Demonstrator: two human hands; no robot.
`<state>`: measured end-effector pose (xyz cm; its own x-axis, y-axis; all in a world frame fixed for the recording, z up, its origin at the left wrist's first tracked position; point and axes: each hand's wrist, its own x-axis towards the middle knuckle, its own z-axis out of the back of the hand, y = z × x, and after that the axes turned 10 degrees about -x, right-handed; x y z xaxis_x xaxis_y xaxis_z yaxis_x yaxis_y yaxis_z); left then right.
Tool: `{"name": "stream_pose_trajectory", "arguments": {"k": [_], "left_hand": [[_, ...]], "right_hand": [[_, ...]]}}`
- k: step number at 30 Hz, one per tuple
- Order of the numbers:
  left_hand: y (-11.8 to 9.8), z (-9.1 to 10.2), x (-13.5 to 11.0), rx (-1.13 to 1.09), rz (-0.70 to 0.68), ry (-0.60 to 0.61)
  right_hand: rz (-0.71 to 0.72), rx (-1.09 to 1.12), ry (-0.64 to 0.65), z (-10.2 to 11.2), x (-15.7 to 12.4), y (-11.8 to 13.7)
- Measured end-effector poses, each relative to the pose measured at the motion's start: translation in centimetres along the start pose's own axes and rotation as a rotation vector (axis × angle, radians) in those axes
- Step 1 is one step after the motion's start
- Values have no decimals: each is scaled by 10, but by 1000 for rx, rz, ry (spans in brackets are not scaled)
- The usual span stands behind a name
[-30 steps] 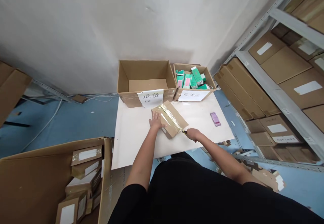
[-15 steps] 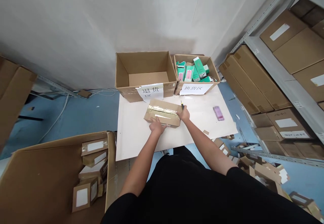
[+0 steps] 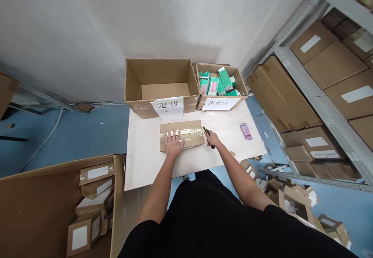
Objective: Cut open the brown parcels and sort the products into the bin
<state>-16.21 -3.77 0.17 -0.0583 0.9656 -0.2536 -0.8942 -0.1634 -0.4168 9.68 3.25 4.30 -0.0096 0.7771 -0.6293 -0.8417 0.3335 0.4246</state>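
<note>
Since the frame half a second ago, the box (image 3: 189, 136) has been turned square to the table (image 3: 142, 153), the left hand (image 3: 174, 144) has slid up onto its top, and the right hand (image 3: 213, 138) has drawn off its right side with the knife (image 3: 206, 131). It lies flat in the middle of the frame, tape (image 3: 192, 131) running lengthwise. Left fingers are spread apart, pressing over the tape and the cardboard; right fingers are clamped on the knife's handle. Its tip is just beside the box's right end; whether it touches, I cannot tell. Slitting the tape looks to be the step in hand. For that, I would keep the blade shallow so it parts tape without reaching what is inside, follow the seam, and hold the box with the palm further from the seam, since the spread fingers lie in the blade's line.
</note>
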Motion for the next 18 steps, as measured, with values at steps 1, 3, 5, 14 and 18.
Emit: {"name": "stream_pose_trajectory", "arguments": {"k": [1,3,5,14,18], "left_hand": [[0,-2,0,-3,-1,-4],[0,-3,1,-5,-2,-11],[0,-1,2,-1,3,-11],[-2,-2,2,-29,41,-17],[0,-5,5,-35,36,-36]], "right_hand": [[-6,-43,16,1,-1,2],[-3,-145,17,1,-1,10],[1,-254,-19,1,-2,20],[-72,-346,9,-4,-18,32],[-84,-365,32,-9,-29,24]]}}
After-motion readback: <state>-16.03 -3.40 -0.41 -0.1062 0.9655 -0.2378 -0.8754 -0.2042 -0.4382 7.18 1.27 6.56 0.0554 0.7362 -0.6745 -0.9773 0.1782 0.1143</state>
